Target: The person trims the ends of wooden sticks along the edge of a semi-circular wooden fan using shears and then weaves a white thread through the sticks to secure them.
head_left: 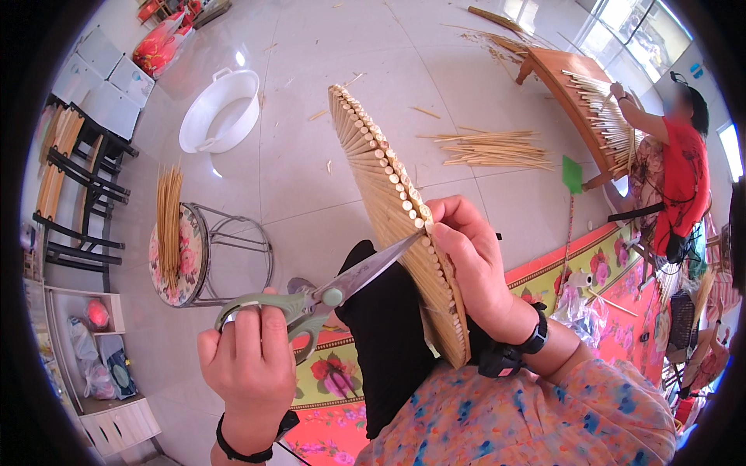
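My left hand (pixel 250 359) is closed round the green handles of a pair of scissors (pixel 342 286). Their blades slant up to the right, with the tips at the edge of a round mat of pale plant stalks (pixel 388 206). The mat stands tilted almost edge-on over my lap, its row of cut stalk ends facing me. My right hand (pixel 474 260) pinches the mat's rim between thumb and fingers, just beside the scissor tips. Whether the blades have a stalk between them is too small to tell.
A stool (pixel 192 256) at left bears a bundle of thin stalks (pixel 169 225). Beyond it sits a white basin (pixel 242 116). Loose stalks (pixel 497 149) lie on the tiled floor. At right, another person (pixel 688 155) works with stalks at a wooden table (pixel 556 74). A floral mat (pixel 330 371) lies below me.
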Demonstrator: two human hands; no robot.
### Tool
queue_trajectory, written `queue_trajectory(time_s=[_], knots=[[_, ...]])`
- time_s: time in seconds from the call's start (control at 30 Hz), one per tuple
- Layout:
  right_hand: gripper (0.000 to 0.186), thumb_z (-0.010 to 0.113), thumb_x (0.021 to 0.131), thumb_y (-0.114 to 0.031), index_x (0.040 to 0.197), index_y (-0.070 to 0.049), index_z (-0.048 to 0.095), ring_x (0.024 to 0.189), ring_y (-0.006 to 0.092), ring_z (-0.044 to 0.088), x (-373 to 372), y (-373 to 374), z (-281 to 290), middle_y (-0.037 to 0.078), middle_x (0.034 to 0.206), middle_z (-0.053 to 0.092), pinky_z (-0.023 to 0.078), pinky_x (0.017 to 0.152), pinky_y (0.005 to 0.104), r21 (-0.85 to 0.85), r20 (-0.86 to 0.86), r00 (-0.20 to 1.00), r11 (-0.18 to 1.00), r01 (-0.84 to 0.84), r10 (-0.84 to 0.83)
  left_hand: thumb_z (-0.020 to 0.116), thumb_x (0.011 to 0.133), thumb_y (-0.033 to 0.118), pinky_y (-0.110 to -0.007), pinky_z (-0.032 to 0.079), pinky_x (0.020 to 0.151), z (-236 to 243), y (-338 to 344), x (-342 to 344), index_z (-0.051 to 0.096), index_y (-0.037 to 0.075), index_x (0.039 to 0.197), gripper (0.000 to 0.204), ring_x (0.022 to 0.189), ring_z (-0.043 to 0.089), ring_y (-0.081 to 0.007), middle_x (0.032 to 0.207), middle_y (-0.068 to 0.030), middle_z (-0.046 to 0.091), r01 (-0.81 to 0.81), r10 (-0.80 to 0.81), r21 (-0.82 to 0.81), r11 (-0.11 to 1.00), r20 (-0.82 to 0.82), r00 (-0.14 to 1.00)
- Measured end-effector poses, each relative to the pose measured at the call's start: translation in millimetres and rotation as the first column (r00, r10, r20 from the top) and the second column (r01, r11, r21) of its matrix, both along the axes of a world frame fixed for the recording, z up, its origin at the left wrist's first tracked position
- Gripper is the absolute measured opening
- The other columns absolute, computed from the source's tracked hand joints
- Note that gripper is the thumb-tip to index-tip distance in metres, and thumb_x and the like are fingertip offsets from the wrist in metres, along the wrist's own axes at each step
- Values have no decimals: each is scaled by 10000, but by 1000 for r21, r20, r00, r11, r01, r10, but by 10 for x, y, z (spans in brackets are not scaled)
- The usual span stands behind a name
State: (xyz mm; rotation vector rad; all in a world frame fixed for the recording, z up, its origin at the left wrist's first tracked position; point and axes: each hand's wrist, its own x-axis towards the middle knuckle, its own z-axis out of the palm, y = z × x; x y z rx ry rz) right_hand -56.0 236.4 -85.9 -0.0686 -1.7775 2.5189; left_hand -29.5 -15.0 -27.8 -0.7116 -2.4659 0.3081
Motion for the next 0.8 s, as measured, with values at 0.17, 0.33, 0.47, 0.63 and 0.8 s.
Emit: queue_trajectory(time_s=[0.17, 0.33, 0.47, 0.63, 0.8], knots=[[125, 531, 944, -99, 1040, -26, 496, 865, 52, 446, 3, 3, -15, -5, 946, 519, 394, 769, 217, -7, 31, 999, 1000, -13, 13, 693, 644, 80, -363, 351, 652, 113, -20, 23, 621, 32, 1033, 399, 749, 589, -222, 899, -65, 588, -57, 56, 2, 998, 193, 980], [128, 532, 943, -98, 1045, -31, 495, 862, 49, 443, 11, -8, -16, -7, 947, 512, 391, 762, 213, -31, 35, 999, 999, -13, 14, 733, 804, 66, -319, 260, 573, 140, 32, -16, 631, 45, 861, 118, 573, 463, -145, 756, -20, 492, -42, 43, -26, 999, 29, 999], [131, 535, 945, -104, 1047, -34, 491, 846, 40, 441, 22, -11, -13, -8, 955, 510, 389, 745, 204, -29, 57, 998, 999, -34, 35, 736, 801, 65, -318, 260, 573, 146, 49, 16, 630, 45, 858, 123, 577, 465, -145, 754, -20, 486, -66, 66, -39, 997, 4, 998], [128, 533, 952, -106, 1049, -36, 487, 831, 33, 445, 18, -16, 3, -10, 960, 511, 392, 732, 201, -2, 44, 999, 1000, -30, 30, 694, 804, 44, -320, 265, 574, 142, 24, 16, 625, 38, 876, 99, 575, 458, -150, 746, -24, 465, -57, 59, -25, 998, 71, 996], [116, 528, 956, -99, 1045, -35, 490, 838, 33, 449, 12, -21, 20, -10, 959, 516, 396, 736, 204, -2, 30, 999, 999, -33, 33, 620, 763, 30, -318, 280, 579, 188, 23, -40, 612, 20, 929, 166, 587, 468, -152, 741, -31, 441, -40, 50, -57, 998, 190, 981]])
